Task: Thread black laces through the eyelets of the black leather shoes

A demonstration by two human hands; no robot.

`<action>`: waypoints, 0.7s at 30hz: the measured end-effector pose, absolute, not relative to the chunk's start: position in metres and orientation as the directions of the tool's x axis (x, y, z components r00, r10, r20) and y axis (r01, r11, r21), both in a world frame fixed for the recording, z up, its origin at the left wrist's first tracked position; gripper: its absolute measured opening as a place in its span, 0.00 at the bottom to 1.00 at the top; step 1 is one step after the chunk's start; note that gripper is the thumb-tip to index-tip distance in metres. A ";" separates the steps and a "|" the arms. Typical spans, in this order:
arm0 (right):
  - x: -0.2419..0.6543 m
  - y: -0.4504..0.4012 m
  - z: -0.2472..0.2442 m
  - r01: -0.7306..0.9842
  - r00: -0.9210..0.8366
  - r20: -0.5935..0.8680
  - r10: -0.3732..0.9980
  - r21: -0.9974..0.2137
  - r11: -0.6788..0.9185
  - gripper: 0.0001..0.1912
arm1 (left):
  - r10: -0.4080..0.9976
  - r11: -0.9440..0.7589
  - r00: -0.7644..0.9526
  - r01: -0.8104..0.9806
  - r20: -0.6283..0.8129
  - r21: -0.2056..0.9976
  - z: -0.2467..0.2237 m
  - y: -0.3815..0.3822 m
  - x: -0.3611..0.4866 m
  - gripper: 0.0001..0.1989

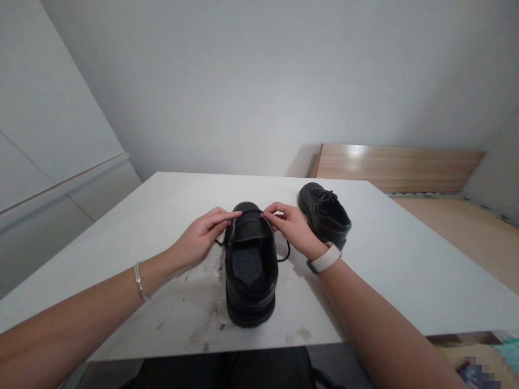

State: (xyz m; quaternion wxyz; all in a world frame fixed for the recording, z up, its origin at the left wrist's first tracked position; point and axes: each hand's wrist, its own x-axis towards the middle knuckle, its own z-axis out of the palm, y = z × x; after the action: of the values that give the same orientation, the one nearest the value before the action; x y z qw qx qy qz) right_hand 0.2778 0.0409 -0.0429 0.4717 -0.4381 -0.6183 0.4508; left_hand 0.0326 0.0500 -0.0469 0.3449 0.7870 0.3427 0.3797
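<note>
A black lace-up shoe stands upright on the white table, its heel towards me and its tongue showing. My left hand holds the left edge of the shoe's lacing flap, index finger stretched over it and thumb below. At the right flap, my right hand is closed in a pinch on the black shoelace, which runs across the front of the tongue. A loose length of lace loops out at the shoe's right side. A little lace also shows by my left fingers.
A second black shoe, its lace tied, stands further back on the right. Brown smudges mark the white table around the near shoe. Behind the table are a grey wall and a wooden headboard; white cabinets line the left.
</note>
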 end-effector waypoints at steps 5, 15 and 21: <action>0.278 0.038 -0.039 0.150 -0.230 0.171 0.958 -0.967 0.208 0.14 | 0.870 -0.448 0.364 0.301 0.333 0.842 -0.038 0.047 0.023 0.17; 0.298 0.037 -0.024 0.312 -0.279 0.256 0.925 -0.887 0.340 0.12 | 0.862 -0.479 0.377 0.390 0.338 0.787 -0.026 0.038 0.023 0.13; 0.299 0.037 -0.025 0.310 -0.284 0.218 0.934 -0.901 0.305 0.10 | 0.811 -0.580 0.401 0.454 0.427 0.676 -0.031 0.040 0.024 0.11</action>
State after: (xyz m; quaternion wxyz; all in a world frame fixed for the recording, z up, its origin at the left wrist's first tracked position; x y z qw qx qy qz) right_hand 0.2992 0.0365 -0.0254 0.4016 -0.4436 -0.7008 0.3884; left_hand 0.0237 0.0398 -0.0310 0.2341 0.8034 0.3936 0.3805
